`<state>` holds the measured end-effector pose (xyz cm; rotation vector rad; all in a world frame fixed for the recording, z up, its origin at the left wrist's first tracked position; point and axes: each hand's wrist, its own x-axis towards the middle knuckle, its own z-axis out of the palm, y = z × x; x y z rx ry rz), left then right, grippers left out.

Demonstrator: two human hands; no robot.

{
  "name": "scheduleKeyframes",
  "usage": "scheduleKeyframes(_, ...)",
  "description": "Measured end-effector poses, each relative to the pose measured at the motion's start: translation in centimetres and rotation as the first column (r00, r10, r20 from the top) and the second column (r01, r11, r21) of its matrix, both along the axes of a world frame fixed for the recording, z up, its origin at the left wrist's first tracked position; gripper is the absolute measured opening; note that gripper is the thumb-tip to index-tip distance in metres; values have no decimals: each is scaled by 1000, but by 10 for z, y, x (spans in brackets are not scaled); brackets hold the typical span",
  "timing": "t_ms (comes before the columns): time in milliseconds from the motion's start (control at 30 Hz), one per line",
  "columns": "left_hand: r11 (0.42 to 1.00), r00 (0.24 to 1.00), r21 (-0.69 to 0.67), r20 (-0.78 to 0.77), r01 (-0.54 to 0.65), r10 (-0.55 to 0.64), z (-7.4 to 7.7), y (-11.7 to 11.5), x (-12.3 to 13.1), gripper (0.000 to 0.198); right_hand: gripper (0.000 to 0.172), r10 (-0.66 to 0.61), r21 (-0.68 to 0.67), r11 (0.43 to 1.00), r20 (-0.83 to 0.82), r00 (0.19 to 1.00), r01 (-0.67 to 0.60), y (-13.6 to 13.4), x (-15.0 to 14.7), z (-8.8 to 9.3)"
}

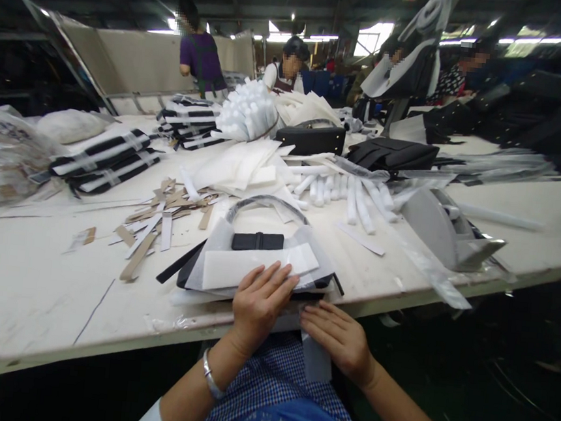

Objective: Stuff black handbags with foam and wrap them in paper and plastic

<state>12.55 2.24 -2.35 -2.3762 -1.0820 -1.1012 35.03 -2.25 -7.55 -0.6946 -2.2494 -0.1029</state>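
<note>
A black handbag point(189, 276) with a curved handle point(269, 200) lies on the table in front of me. Thin white wrapping covers much of it, and a small black strap piece point(257, 242) shows below the handle. Across the bag rests a white foam strip point(229, 270). My left hand point(260, 300) is spread flat on that strip, fingers pointing away from me. At the table's front edge, my right hand point(338, 340) has its fingers stretched out over a translucent plastic piece point(316, 361), which hangs toward my lap. The right thumb is hidden.
Cardboard and paper strips point(148, 232) lie left of the bag. Behind it are white foam sheets point(238, 164), white rolls point(355, 197) and a black bag point(311, 140). A grey-white wrapped piece point(439, 227) stands at right. Several people work beyond the table point(31, 306).
</note>
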Motion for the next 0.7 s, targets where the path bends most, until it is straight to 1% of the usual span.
scheduleKeyframes(100, 1000, 1000, 24, 8, -7, 7, -3, 0, 1, 26, 36, -2, -87, 996, -57, 998, -3, -9, -4, 3)
scheduleKeyframes(200, 1000, 1000, 24, 14, -6, 6, -5, 1, 1, 27, 38, -14, -116, 993, -91, 996, 3, -17, -10, 5)
scheduleKeyframes(333, 1000, 1000, 23, 19, 1, -1, -5, 2, 1, 27, 38, -26, -130, 991, -103, 994, 12, -27, -14, 15)
scheduleKeyframes(500, 1000, 1000, 9, 20, 10, -10, -6, 2, 1, 28, 37, -25, -130, 991, -59, 998, 17, -35, -13, 31)
scheduleKeyframes(633, 1000, 999, 6, 29, 17, -17, -9, 2, 1, 29, 35, -8, -114, 993, -44, 999, 3, -34, -11, 43)
scheduleKeyframes(700, 1000, 999, 8, 35, 19, -19, -10, 2, 1, 29, 34, 1, -105, 995, -33, 999, -5, -28, -10, 52)
